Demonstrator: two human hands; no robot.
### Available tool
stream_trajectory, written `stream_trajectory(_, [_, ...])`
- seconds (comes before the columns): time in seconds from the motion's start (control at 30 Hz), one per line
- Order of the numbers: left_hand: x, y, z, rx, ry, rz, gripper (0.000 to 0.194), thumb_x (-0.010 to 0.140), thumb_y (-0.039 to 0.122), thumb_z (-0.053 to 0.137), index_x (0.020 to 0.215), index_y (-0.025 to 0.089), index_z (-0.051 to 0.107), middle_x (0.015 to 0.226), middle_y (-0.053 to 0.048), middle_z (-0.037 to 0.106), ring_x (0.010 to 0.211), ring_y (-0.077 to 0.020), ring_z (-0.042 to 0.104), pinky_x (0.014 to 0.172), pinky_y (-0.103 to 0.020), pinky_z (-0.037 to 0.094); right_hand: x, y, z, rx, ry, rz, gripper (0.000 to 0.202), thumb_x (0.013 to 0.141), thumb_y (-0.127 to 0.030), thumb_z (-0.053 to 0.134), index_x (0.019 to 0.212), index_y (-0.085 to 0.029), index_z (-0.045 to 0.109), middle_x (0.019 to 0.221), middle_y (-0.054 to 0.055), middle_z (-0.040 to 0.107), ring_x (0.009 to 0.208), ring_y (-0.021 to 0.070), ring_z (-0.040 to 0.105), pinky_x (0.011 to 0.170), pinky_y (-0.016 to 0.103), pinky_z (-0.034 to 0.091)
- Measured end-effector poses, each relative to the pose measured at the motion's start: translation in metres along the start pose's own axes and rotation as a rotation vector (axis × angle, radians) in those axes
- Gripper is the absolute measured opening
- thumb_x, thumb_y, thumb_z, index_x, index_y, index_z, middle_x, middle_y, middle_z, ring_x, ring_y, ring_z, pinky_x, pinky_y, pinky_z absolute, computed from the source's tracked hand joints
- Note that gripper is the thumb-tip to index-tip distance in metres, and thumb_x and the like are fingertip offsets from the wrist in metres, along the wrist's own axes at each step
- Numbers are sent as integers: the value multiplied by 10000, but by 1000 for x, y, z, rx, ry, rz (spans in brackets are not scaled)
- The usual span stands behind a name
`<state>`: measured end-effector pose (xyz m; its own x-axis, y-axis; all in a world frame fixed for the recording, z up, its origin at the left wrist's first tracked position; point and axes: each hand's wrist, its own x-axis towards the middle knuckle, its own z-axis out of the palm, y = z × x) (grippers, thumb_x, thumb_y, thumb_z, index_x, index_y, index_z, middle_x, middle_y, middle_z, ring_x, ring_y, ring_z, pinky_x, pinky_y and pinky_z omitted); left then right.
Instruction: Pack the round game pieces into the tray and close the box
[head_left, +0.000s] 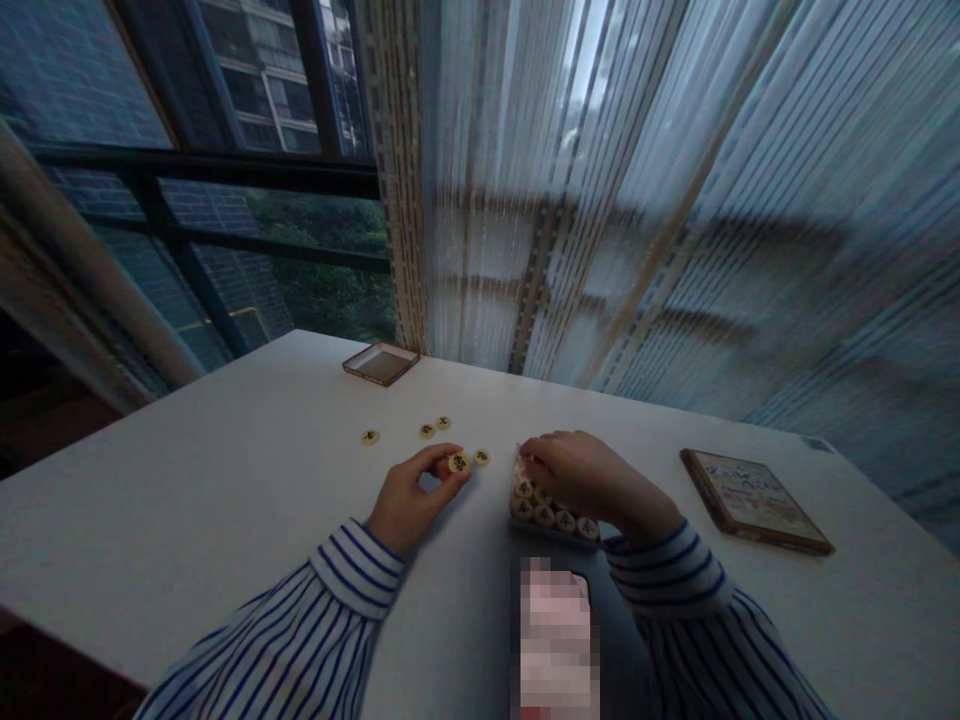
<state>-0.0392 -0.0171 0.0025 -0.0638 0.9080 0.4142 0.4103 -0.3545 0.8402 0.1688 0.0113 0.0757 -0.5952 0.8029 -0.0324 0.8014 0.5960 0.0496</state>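
Note:
Between the thumb and fingers of my left hand (412, 497) is a round yellowish piece (459, 463) with a dark character on it. Just to its right, a similar piece (482, 457) lies on the white table (300, 520). My right hand (585, 475) reaches over the far part of a clear box (555, 536) filled with rows of round marked pieces (544, 515); its fingers are bent down and closed, and what they hold, if anything, is hidden. Further back lie two pieces close together (427, 431) (443, 423) and a lone one (370, 437).
A shallow transparent lid or tray (382, 364) rests near the table's back edge. On the right lies a flat brown-edged box (757, 500) with a printed top. A pixelated pink object (555, 640) is at the front. Curtains and a window stand behind the table.

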Motion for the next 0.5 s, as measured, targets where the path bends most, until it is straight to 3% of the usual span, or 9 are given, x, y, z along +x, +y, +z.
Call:
stream_trajectory(0.33, [5, 21, 12, 29, -73, 251, 224, 671, 266, 701, 875, 175, 682, 668, -9, 637, 623, -129, 584, 644, -251, 485, -13, 10, -18, 78, 88, 43, 307, 856, -275, 382, 1019, -190, 629, 981, 78, 683, 899, 217, 617, 721, 296, 405])
stream_trajectory(0.5, [27, 27, 31, -55, -142, 189, 243, 680, 261, 686, 908, 176, 689, 718, -18, 657, 658, -135, 584, 664, -259, 484, -21, 16, -27, 115, 123, 74, 301, 849, -239, 387, 991, -180, 646, 982, 77, 681, 923, 212, 604, 745, 295, 401])
